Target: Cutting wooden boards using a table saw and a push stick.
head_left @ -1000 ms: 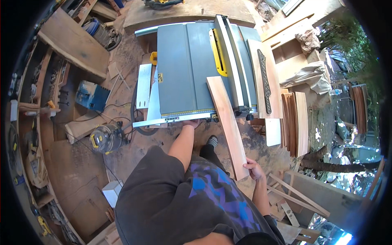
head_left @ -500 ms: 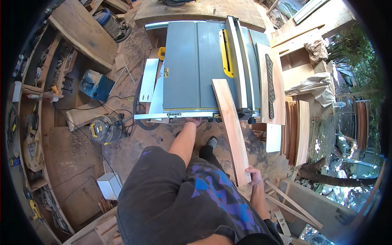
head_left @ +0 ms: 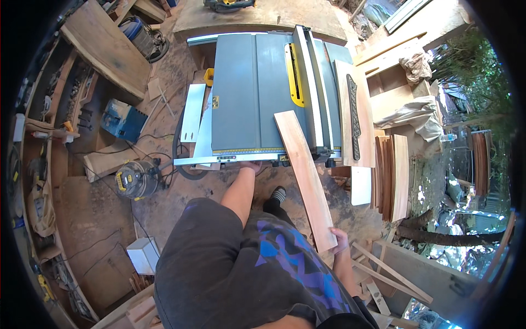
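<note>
I hold a long reddish plank (head_left: 304,175) by its near end, my right hand (head_left: 341,241) wrapped around that end with the fingers closed on the wood. The plank slopes away from me, its far end lying on the grey tabletop (head_left: 246,93) of the table saw, just left of the long rail-like fence (head_left: 311,82) and below the yellow insert (head_left: 293,74) around the blade slot. My left hand (head_left: 252,165) reaches to the front edge of the saw; it touches the front rail there, but I cannot tell whether its fingers are closed or loose, since they are mostly hidden under the edge.

To the right of the fence a pale board (head_left: 353,112) lies with a dark, narrow strip (head_left: 354,115) on top. Beyond it, a stack of reddish planks (head_left: 392,175) stands on edge. On the dirt floor to my left sits a small yellow-and-grey shop vacuum (head_left: 136,180), its black hose (head_left: 178,148) curving up to the saw, with a blue case (head_left: 123,122) behind it and a white box (head_left: 143,255) nearer me.
</note>
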`<state>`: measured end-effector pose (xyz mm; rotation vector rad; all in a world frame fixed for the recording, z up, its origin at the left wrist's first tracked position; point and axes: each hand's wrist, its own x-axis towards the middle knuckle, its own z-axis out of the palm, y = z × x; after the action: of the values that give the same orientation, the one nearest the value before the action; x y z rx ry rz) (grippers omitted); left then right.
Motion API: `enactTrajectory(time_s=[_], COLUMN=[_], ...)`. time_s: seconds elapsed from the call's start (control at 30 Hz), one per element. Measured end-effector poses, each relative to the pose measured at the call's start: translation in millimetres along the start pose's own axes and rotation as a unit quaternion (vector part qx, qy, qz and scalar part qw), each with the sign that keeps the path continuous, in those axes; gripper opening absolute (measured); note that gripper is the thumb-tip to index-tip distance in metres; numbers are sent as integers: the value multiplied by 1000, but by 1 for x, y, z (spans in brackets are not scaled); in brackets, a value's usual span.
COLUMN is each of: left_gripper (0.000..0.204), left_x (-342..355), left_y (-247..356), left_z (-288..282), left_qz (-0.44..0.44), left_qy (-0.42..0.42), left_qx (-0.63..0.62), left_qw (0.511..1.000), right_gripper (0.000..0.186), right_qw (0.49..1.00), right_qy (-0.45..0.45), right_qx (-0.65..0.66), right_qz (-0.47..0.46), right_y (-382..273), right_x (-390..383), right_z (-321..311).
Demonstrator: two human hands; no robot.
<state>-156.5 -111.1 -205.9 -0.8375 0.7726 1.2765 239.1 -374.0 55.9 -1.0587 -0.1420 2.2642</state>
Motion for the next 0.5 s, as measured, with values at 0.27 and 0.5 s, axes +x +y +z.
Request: enactTrajectory(time_s=[0.27,0.5], left_gripper=[60,61], left_x=[-13,-24], left_y=[-8,-14], left_z=[16,9], left_qz=[-5,-13], left_qy=[-13,-11], left_qx=[41,91], left_qw=[999,996], right_gripper=[81,82], right_qw=[999,741], right_qy=[-11,273], right_qx=[35,-595], right_qz=[-15,-151], right_y=[-14,-5], right_x=[-17,0], right_z=[56,119])
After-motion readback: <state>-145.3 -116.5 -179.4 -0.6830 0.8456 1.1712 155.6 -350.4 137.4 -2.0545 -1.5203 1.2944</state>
